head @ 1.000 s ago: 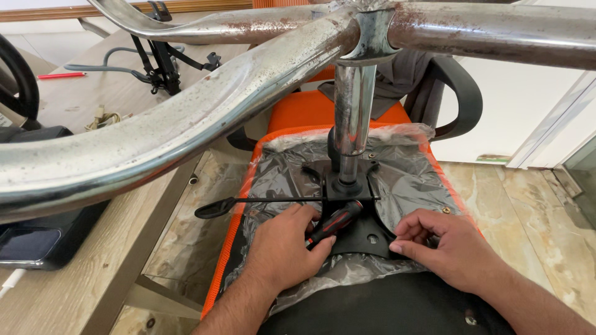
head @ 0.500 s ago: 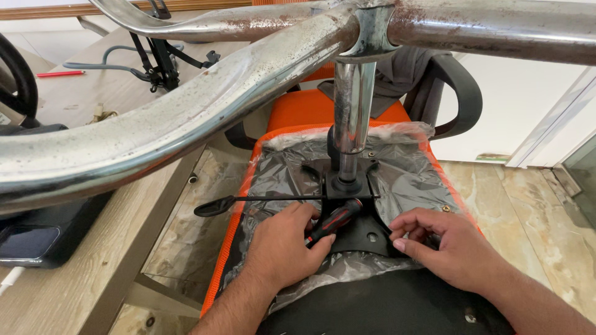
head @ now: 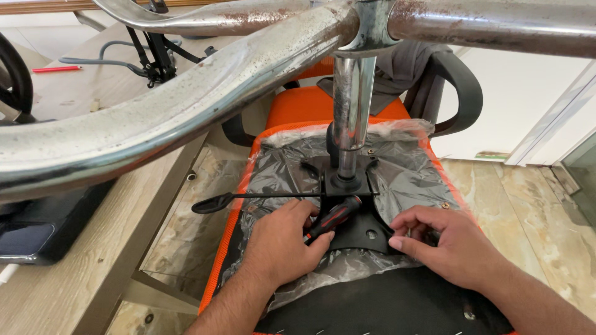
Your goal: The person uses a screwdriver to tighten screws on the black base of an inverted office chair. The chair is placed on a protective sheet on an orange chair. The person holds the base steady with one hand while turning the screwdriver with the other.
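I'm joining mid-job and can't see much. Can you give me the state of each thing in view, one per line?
Office chair: upside down, base uppermost.
Chrome column: seated upright in black mounting plate.
Plastic wrap: crumpled over seat underside.
Screwdriver: gripped by left hand, lying on plate.
Right hand: fingertips on plate edge, holding nothing visible.
Lever: sticking out sideways.

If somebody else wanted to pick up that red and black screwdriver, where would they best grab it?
Best by the thick red and black handle of the screwdriver, which lies slanted on the black mounting plate. Its lower end sits under the left hand, so I would come from the upper right, near the chrome column, where the handle's end is bare. The right hand rests apart, on the plate's edge.
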